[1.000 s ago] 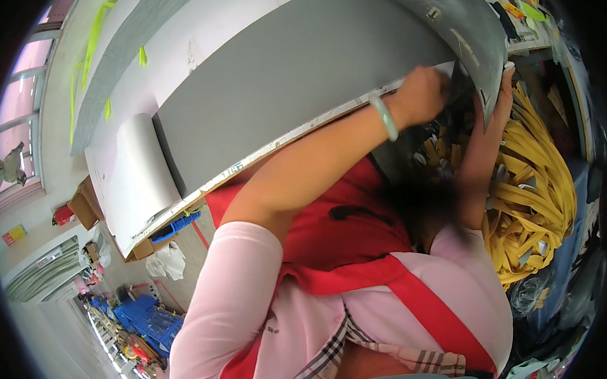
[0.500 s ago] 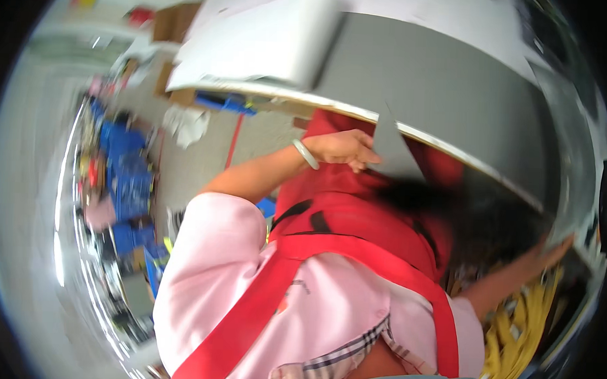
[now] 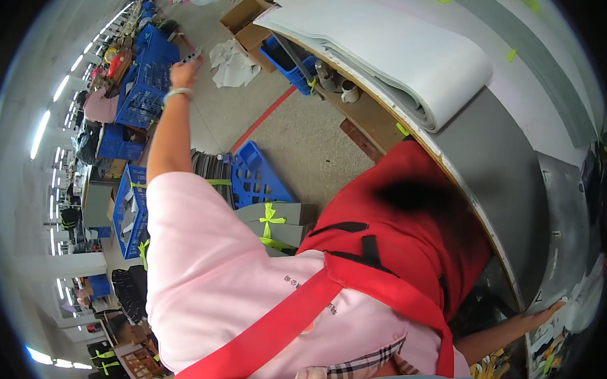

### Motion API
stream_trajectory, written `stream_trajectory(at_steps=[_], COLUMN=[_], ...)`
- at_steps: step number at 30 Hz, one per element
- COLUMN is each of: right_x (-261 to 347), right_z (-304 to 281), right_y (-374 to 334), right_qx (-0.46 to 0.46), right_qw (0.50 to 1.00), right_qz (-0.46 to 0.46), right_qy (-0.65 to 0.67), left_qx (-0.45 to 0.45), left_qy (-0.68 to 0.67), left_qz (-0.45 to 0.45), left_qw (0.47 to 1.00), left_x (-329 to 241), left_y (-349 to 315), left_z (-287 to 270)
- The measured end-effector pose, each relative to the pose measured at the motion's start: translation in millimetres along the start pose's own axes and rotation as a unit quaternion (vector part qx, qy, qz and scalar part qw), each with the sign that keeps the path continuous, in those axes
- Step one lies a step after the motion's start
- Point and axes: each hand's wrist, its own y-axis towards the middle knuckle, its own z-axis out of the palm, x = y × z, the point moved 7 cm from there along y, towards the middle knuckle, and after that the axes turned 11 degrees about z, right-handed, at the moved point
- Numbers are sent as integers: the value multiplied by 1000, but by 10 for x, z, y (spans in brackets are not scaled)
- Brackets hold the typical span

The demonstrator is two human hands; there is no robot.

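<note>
My left arm reaches far out to the left. My left hand [image 3: 182, 76] is closed, with a small pale, dark-spotted thing [image 3: 194, 57] at its fingers whose kind I cannot make out. My right hand [image 3: 548, 314] rests at the near right end of the worktable, fingers stretched out beside the edge of a grey sheet [image 3: 502, 139]. The grey sheet lies flat along the table. A white sheet material [image 3: 388, 52], grey inside and folded over in layers, lies on it at the far side.
Blue crates [image 3: 147, 84] line the left side. Below the left arm are a blue plastic basket [image 3: 257, 178] and grey stacks [image 3: 275, 222] tied with yellow-green ribbon. Cardboard boxes [image 3: 245, 27] and crumpled white sheets [image 3: 233, 63] lie on the floor. Mugs [image 3: 349, 92] stand on the under-table shelf.
My left hand has swung from the table's front edge out to the far left. The grey pointed piece at its fingers has left the table edge. My view has turned left.
</note>
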Motion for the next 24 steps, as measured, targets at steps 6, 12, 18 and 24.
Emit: stream_trajectory(at_steps=[6, 12, 18, 24], right_x=[126, -32, -568, -607], right_z=[430, 890, 1487, 1970], right_y=[172, 337, 139, -177], right_qx=[54, 126, 169, 254], right_qw=[997, 988, 965, 875], right_qz=[-16, 7, 61, 50], right_qy=[-46, -86, -191, -409], left_qx=[503, 680, 673, 661], left_qy=[75, -7, -127, -180], left_qz=[103, 323, 439, 424], left_qw=[855, 658, 581, 592], left_x=[73, -886, -1957, -2554], left_y=[-2399, -4518, -5290, -5666], left_z=[2160, 2771, 2766, 2776])
